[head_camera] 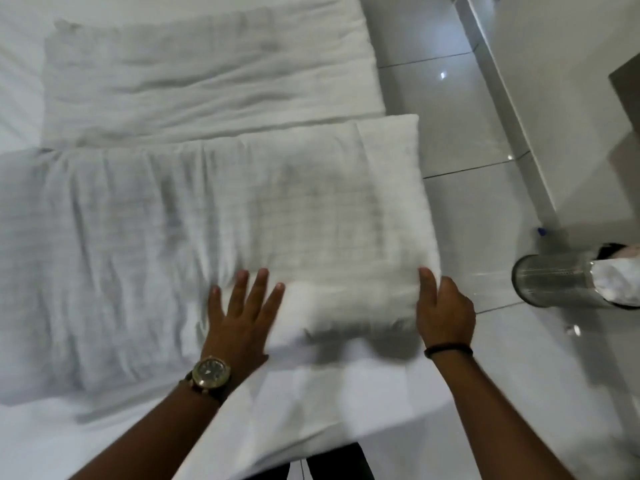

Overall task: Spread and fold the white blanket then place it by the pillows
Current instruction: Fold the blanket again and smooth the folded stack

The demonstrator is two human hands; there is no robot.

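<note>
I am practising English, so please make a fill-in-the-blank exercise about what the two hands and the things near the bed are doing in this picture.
1. The left hand lies flat with straight fingers on the ____.
2. The right hand grips the near ____ corner of the pillow.
3. A watch is worn on the ____ wrist.
4. The metal bin stands on the ____.

Missing words: pillow; right; left; floor

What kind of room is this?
Probably a bedroom, maybe in a hotel. There's a bed with white sheets, two pillows, a shiny tiled floor and a metal bin.
</note>
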